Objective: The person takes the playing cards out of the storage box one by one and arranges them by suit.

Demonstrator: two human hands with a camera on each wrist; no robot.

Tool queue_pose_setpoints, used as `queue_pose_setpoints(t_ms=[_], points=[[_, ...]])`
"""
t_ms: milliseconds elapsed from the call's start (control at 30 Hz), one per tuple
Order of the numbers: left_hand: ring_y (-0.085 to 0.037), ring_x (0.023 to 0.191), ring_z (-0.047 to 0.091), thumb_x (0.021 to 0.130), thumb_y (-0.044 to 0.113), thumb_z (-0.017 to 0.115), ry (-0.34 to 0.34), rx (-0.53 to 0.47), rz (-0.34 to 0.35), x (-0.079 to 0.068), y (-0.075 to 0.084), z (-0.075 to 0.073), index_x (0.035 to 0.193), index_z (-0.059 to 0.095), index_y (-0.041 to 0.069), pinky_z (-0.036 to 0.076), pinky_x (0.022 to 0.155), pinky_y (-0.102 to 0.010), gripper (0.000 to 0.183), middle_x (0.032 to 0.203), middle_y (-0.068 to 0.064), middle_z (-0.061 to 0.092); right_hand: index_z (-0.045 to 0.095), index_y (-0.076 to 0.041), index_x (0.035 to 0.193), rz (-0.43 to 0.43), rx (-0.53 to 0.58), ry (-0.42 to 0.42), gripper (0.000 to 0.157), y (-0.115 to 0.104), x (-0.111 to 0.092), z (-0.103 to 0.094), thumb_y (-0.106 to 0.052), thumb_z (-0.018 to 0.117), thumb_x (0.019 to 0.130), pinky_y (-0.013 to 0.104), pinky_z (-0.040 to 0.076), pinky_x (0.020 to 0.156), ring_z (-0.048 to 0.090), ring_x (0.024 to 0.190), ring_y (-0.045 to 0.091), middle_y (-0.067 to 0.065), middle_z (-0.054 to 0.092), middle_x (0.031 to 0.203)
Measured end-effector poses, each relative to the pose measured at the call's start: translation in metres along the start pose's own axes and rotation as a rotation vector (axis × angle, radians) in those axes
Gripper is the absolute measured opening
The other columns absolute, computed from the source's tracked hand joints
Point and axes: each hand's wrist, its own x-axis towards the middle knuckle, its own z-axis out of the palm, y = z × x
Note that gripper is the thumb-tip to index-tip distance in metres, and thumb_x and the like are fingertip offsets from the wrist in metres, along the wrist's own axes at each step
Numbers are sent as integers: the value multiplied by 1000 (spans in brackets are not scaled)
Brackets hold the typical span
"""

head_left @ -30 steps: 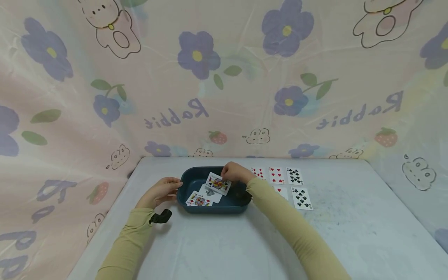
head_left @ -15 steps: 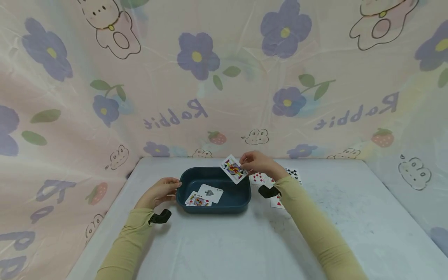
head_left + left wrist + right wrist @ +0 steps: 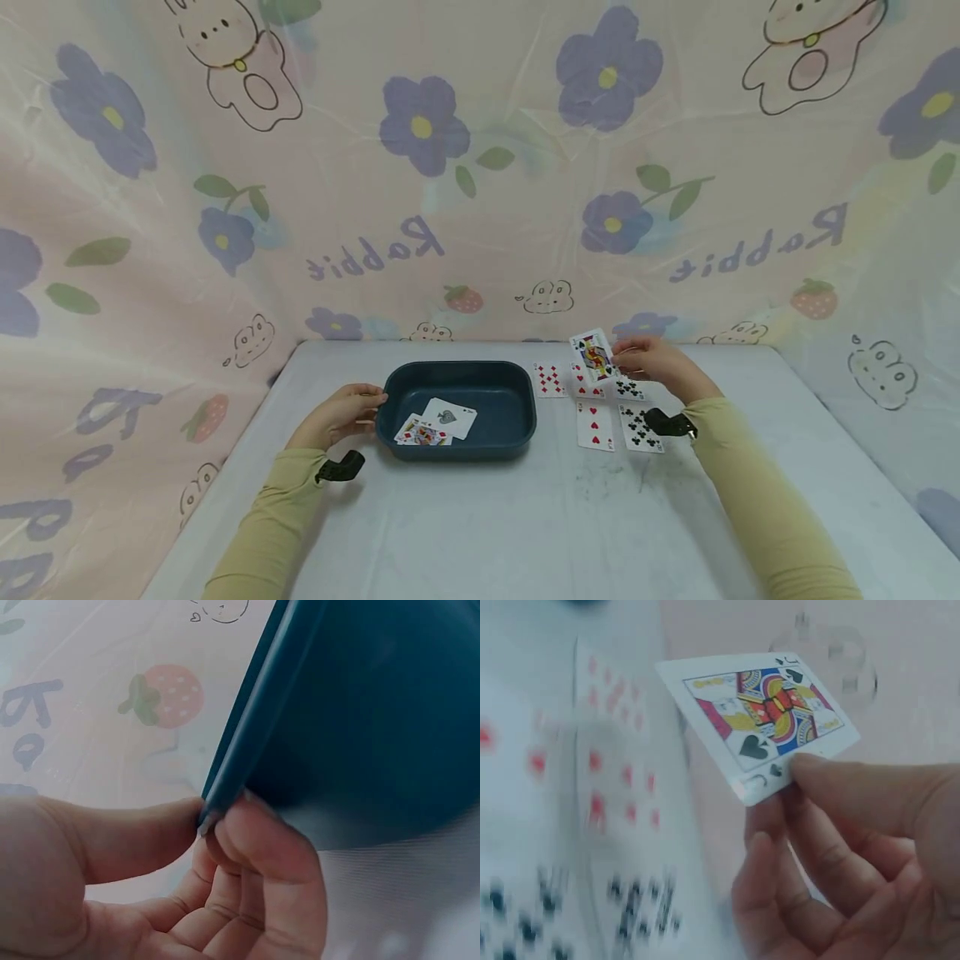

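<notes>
My right hand pinches a jack of spades between thumb and fingers, face up and tilted. In the head view the card hangs over the back row of laid-out cards and overlaps a heart card and a club card. With my left hand I pinch the left rim of a dark blue-green plastic tray, thumb outside and fingers curled at the edge. Inside the tray lie an ace of spades and, partly under it, a face card with red diamonds.
Right of the tray, face-up number cards lie in two rows on the white table: a diamond card at the back, a three of hearts and another club card in front. A patterned curtain hangs behind the table.
My right hand has lifted the jack of spades out of the tray and carried it right, over the laid-out cards. The left hand stays at the tray's rim.
</notes>
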Motion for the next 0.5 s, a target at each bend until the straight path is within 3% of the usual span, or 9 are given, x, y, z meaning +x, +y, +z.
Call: queue_pose_setpoints(t_ms=[267, 500], points=[[-19, 81, 56, 99, 13, 52, 24, -21, -35, 0, 3, 1, 118, 48, -3, 52, 69, -31, 25, 96, -8, 55, 45, 11, 130, 107, 23, 109, 47, 45, -11, -40, -18, 59, 96, 33, 51, 79, 59, 82, 11, 1, 63, 92], [-19, 81, 55, 99, 14, 54, 29, -27, -37, 1, 2, 0, 116, 50, -2, 52, 69, -31, 24, 95, -7, 55, 43, 15, 132, 163, 66, 145, 48, 66, -20, -60, -15, 56, 97, 27, 51, 72, 57, 77, 8, -4, 61, 86]])
